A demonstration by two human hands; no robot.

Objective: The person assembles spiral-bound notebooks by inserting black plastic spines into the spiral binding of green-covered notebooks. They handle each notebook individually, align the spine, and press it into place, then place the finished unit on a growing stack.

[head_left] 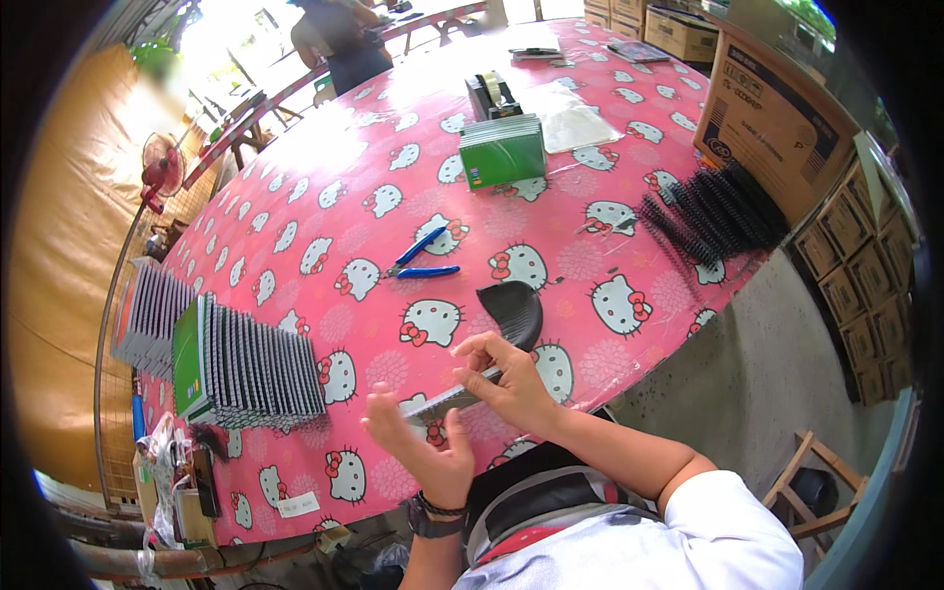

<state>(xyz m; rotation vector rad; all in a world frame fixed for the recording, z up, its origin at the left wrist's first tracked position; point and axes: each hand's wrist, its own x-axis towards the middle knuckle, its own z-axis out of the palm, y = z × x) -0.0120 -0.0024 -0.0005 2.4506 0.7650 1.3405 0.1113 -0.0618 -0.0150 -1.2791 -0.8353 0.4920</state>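
Observation:
A thin spiral notebook (450, 400), seen nearly edge-on, lies between my two hands over the near part of the table. My right hand (513, 391) has its thumb and bent fingers around the right end of it. Beside the left end is my left hand (423, 447), fingers spread and slightly blurred; whether it touches the notebook I cannot tell. Just beyond my right hand rests a black, ridged, half-round piece (515, 309). Blue-handled cutting pliers (425, 262) lie farther off with their handles apart.
Rows of spiral notebooks (251, 364) stand at the left edge. Farther back are a stack of green notebooks (501, 153), a tape dispenser (492, 96) and clear plastic sleeves (570, 116). Black coils (723, 218) lie by a cardboard box (772, 123) at right. A person (339, 44) stands beyond the table.

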